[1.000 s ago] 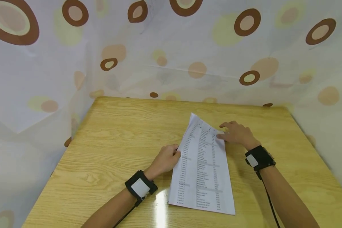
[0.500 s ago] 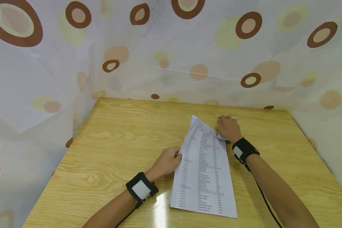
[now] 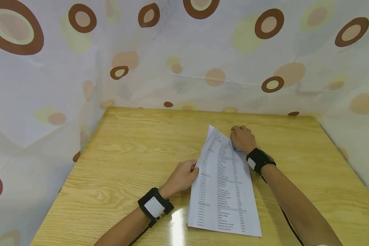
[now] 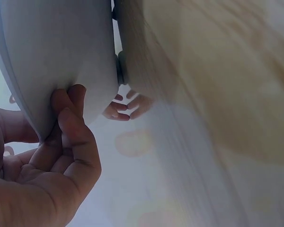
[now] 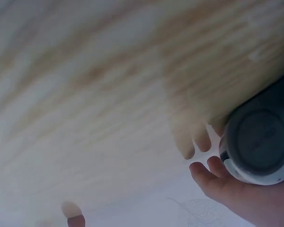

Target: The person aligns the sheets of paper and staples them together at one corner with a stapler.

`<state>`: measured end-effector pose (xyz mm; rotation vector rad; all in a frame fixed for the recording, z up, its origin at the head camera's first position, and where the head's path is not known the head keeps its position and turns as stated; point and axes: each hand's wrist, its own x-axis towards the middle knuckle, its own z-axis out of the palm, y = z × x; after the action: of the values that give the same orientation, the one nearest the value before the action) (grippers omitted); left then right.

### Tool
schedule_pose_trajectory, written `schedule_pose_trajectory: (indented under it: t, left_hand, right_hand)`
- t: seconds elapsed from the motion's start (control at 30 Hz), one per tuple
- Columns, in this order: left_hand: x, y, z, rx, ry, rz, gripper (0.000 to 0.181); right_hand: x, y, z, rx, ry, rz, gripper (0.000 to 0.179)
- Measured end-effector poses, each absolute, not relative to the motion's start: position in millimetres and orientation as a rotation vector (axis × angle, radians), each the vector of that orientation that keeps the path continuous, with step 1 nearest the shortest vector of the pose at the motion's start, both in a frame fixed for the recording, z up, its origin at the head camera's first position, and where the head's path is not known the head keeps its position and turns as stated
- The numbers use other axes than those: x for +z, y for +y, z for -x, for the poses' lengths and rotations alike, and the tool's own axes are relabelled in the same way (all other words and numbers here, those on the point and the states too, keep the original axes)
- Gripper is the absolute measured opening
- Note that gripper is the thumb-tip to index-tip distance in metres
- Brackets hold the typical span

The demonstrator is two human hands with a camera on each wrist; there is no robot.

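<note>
A thin stack of white printed sheets [image 3: 222,191] lies at a slant on the table, its far-left corner raised. My left hand [image 3: 181,176] pinches its left edge; in the left wrist view, the thumb and fingers sit on either side of the bent paper [image 4: 61,42]. At the upper right edge of the sheets, my right hand [image 3: 243,139] grips a white and dark grey hand tool [image 5: 258,142] with a round, disc-shaped end. From above, the hand covers most of that tool, so I cannot tell its exact kind or whether the paper lies inside it.
The glossy wood-grain table [image 3: 135,147] reflects light near the front. Patterned white sheeting [image 3: 184,89] rises behind the table and along both sides. Black wrist straps [image 3: 259,160] with cables run back along both forearms.
My right hand has moved left and inward, from fingers spread at the sheets' edge to gripping the tool over that edge. The sheets and left hand have shifted slightly right.
</note>
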<state>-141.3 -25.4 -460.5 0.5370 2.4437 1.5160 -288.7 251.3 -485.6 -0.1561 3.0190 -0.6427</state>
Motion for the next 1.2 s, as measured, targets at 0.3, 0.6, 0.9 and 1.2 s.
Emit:
schedule_pose_trajectory:
  t: [0.3,0.6,0.9,1.2]
  left_hand:
    - [-461,-33,139,1.498,2.447,-0.554,0.027]
    - [-463,-42,140,1.518,2.423,-0.559,0.030]
    - [-464,-52,141,1.529,2.447,-0.535,0.028]
    - [-466,-47,134,1.515,2.447,-0.552,0.028]
  right_hand:
    - [-498,242,288,-0.581,3.037,0.140,0.046]
    - [-500,228,289,-0.577,3.093,0.145,0.041]
    - [-504,213,301,-0.561,3.101,0.138,0.042]
    - [-500,215,288,-0.470,3.101,0.157,0.042]
